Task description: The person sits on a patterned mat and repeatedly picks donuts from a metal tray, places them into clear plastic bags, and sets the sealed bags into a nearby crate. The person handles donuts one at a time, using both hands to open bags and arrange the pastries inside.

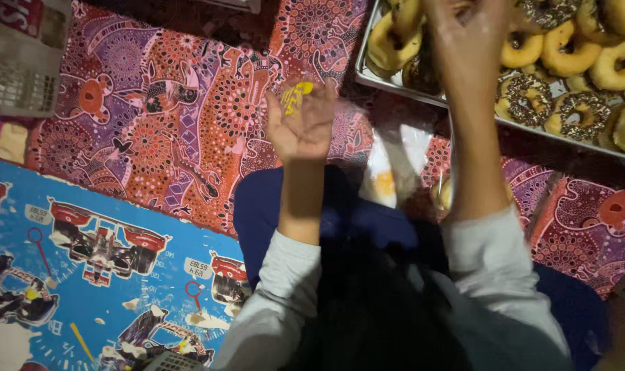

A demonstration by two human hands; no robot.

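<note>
We see both hands raised over a patterned red and purple cloth (182,130) that covers the floor.

Left hand (302,124): fingers half curled, palm toward the camera. It pinches a small clear bag (297,96) with yellow print at the fingertips. The bag is blurred, so we cannot tell its contents.

Right hand (467,38): it reaches into a metal tray (378,77) at the upper right. The fingers lie among the doughnuts (566,51) and run past the top edge of the picture, so we cannot tell whether they grip one.

Tray contents: ring doughnuts, some plain golden, some topped with dark sprinkles (580,113). They lie close together, many touching.

Between the forearms, just below the tray, a clear plastic sheet or bag (395,165) lies on the cloth with a yellow-orange patch showing. A further doughnut-coloured piece (444,192) sits beside the right wrist, partly hidden by the arm.

Both arms wear light grey sleeves (278,302) pushed up to mid-forearm. Dark blue fabric (271,206) lies beneath them.

At lower left, a blue mat (86,220) with car pictures overlaps the cloth. At upper left, a newspaper (20,55) rests well apart from the hands.
</note>
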